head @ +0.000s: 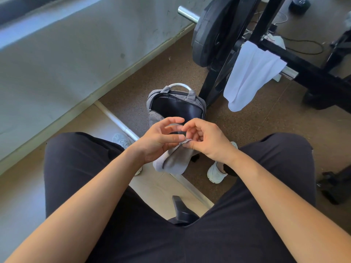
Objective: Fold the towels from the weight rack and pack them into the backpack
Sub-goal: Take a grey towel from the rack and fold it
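A grey towel (175, 161) is held up over the floor (247, 130), between the knees of a seated person in black trousers (79, 168). Its top edge is pinched by both hands, which meet just above it. The left hand (158, 142) is placed with the thumb against the edge, the forefinger stretched out above; the fingers (191, 130) of the right hand (208, 142) are curled round the same edge, so the towel is grasped from both sides. The rest of the cloth hangs down below the left palm in a loose fold.

The backpack (154, 118) is stood on the floor just beyond the hands, unzipped, with its dark lining shown and its handle turned away from the person. Whether anything lies inside cannot be told.

A white towel (250, 73) is draped over a bar of the black rack (214, 86), to the right of the backpack and well apart from the hands. Black plates (210, 35) are loaded on a bar beside it. White shoes (216, 173) are seen on the floor below the hands.
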Demonstrator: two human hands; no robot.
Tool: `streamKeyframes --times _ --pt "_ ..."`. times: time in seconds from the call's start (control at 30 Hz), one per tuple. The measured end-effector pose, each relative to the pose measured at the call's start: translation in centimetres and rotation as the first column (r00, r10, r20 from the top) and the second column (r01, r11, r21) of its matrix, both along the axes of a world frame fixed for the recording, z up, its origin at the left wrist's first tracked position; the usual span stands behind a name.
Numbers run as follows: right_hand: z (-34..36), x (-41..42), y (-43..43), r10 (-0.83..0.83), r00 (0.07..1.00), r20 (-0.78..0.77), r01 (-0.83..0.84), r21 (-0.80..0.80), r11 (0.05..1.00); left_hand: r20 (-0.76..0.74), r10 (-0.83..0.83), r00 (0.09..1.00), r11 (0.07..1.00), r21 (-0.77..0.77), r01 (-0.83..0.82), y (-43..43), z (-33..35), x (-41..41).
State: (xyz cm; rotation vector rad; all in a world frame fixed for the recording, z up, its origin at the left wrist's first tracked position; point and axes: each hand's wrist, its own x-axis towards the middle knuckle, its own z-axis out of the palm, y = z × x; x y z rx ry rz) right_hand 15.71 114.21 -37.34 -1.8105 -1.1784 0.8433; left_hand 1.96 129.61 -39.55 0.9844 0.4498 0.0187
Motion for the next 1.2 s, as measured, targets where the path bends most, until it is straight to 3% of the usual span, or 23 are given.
streamKeyframes --times 0.17,0.23,0.37,0.47,0.67,0.83,0.93,1.2 --pt "0.2 0.2 -0.2 -0.002 0.999 0.043 0.003 -0.019 1.0 0.001 0.052 0.999 0.991 0.126 -0.052 -0.3 -0.1 0.2" --pt "0.6 0.7 -0.4 -0.04 0.999 0.019 0.04 0.0 0.999 0.019 0.09 0.996 0.951 0.294 -0.092 -0.1 -0.3 -0.1" --pt "0.8 1.9 -1.1 -0.086 0.996 -0.024 0.087 0.021 0.996 0.072 0.042 0.997 0.735 0.673 -0.08 0.4 -0.8 -1.0" --pt "1.0 2.6 -1.7 -0.091 0.993 -0.079 0.094 0.035 0.995 0.092 -0.073 0.993 0.577 0.816 -0.033 0.3 -1.0 -1.1" --pt "1.2 3.2 -1.9 -0.06 0.991 -0.118 0.067 0.056 0.996 0.079 -0.176 0.981 0.412 0.911 0.0 -0.6 -1.9 0.0" --pt "1.4 3.6 -2.3 -0.037 0.993 -0.112 0.045 0.068 0.997 0.109 -0.148 0.983 0.421 0.906 -0.037 -1.0 -2.6 0.9" --pt "1.4 3.9 -2.4 -0.043 0.992 -0.122 0.054 0.087 0.995 0.072 -0.211 0.975 0.395 0.919 0.018 -0.9 -3.2 1.4" --pt "1.0 4.9 -2.8 -0.152 0.964 -0.219 0.189 0.16 0.969 -0.128 -0.344 0.93 0.052 0.986 0.155 -0.7 -6.1 1.1"
